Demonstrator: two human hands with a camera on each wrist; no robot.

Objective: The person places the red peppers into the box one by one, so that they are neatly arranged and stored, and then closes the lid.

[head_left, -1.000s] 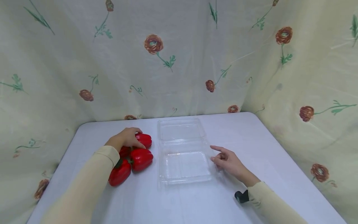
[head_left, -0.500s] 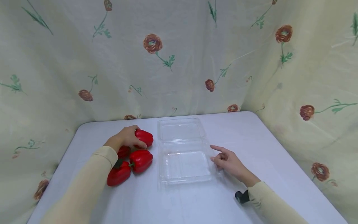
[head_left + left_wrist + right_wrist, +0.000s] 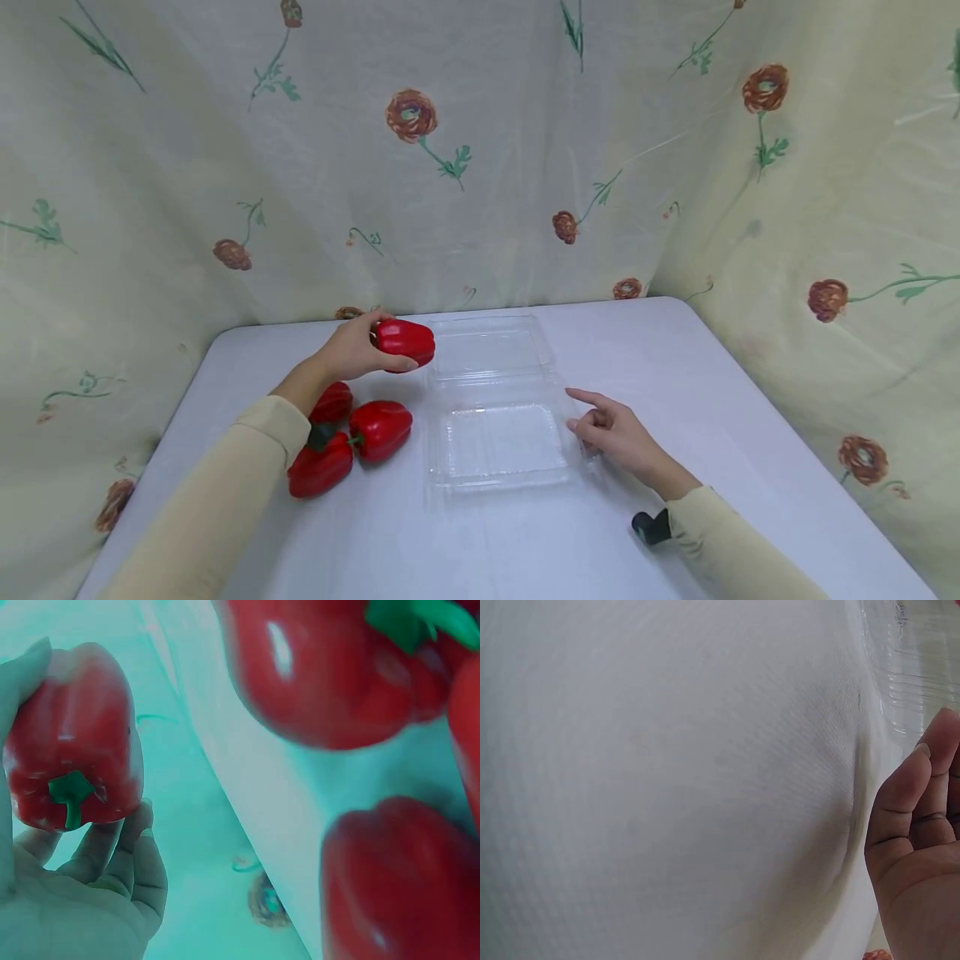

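Observation:
In the head view my left hand (image 3: pixel 352 348) holds a red bell pepper (image 3: pixel 406 342) above the table, thumb below it and fingers round its far side. The left wrist view shows this pepper (image 3: pixel 75 739) with its green stem toward the palm. An opened clear plastic clamshell container (image 3: pixel 502 437) lies in the middle, its lid half (image 3: pixel 487 346) folded back; the held pepper overlaps the lid's left edge. My right hand (image 3: pixel 618 437) pinches the container's right rim between thumb and bent fingers, index finger extended. Its fingers (image 3: pixel 904 791) appear beside the clear plastic in the right wrist view.
Three more red peppers lie on the table's left side: one pepper (image 3: pixel 381 431) nearest the container, another pepper (image 3: pixel 321 468) in front, and a third pepper (image 3: pixel 332 402) partly behind my left wrist. White cloth covers the table (image 3: pixel 510 550). Flowered curtains (image 3: pixel 495 150) stand behind and beside it.
My left hand has lifted the farthest pepper off the table and carried it up and right, toward the container's lid. The right hand and the container have stayed in place.

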